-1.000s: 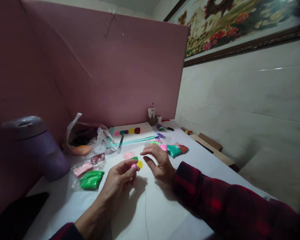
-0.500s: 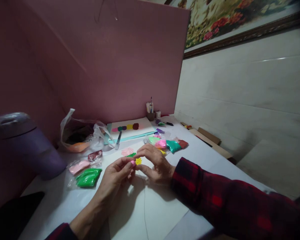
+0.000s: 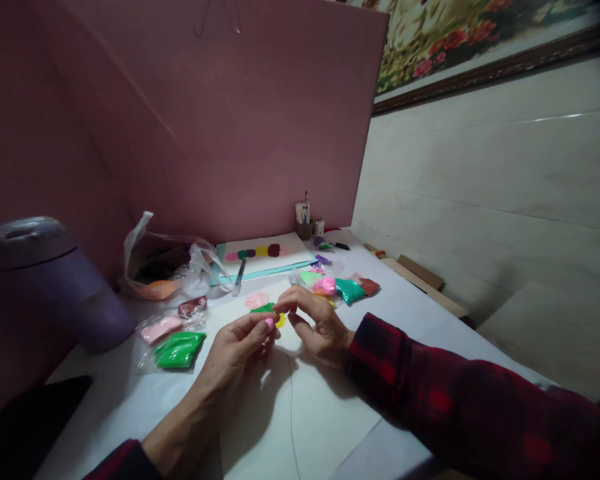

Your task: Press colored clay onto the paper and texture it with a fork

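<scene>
My left hand (image 3: 237,343) pinches a small pink lump of modelling clay (image 3: 269,324) between thumb and fingertips. Close to it on the right is my right hand (image 3: 320,327), its index finger reaching toward the left fingertips and its thumb held apart; I see nothing in it. Both are above a white sheet of paper (image 3: 260,427) with a thin line drawn down it. Beyond the fingers, pale pink clay (image 3: 257,300), green clay (image 3: 263,308) and yellow clay (image 3: 281,320) lie on the sheet, the last two partly hidden by my hands.
Bagged green clay (image 3: 179,350) lies left, near a purple tumbler (image 3: 75,287) and a plastic bag (image 3: 200,263). Bagged teal clay (image 3: 350,291) is among several packets right. Behind are a pen (image 3: 239,277), a sheet with a coloured clay row (image 3: 260,251) and a brush cup (image 3: 305,230).
My right thumb has drawn back from the pink clay, and the right fingers are more curled. The left hand keeps its pinch. The whole view has shifted slightly.
</scene>
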A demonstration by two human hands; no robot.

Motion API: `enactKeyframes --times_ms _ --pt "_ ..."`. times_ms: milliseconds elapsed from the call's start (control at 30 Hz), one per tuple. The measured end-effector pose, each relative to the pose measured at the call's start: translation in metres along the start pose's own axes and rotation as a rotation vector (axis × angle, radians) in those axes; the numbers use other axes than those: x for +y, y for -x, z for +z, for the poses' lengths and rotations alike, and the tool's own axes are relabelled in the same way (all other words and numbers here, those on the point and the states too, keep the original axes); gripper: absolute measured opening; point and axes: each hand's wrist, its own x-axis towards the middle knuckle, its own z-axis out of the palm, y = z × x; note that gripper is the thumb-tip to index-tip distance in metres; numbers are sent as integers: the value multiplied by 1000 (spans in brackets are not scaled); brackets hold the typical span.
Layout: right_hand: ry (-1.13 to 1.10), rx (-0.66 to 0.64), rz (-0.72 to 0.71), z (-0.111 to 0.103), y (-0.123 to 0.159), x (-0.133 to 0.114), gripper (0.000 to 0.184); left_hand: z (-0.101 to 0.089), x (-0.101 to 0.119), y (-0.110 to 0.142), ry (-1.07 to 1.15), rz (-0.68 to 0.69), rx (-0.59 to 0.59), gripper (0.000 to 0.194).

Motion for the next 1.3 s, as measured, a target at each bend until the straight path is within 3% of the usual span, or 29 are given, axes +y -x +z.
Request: enactKeyframes --times_ms 167,400,500,633,733,933,1133,1300 --pt "-3 16 9 1 1 0 31 -2 -1 -1 19 22 21 36" --pt "-31 -5 42 2 1 -5 27 -2 -2 -2 25 32 23 28" --pt "-168 -9 194 2 2 -6 23 1 0 0 23 31 24 24" --pt "-532 55 462 5 3 0 19 1 1 1 30 28 24 26" --pt "-722 132 551 7 2 7 16 -2 -1 -1 38 22 40 31" --pt "-863 217 664 7 1 13 18 -2 -2 -1 23 14 41 25" --pt "-701 181 643 8 3 14 14 4 1 3 11 3 33 33" --pt "-218 45 332 4 2 0 10 3 0 2 -44 13 21 36"
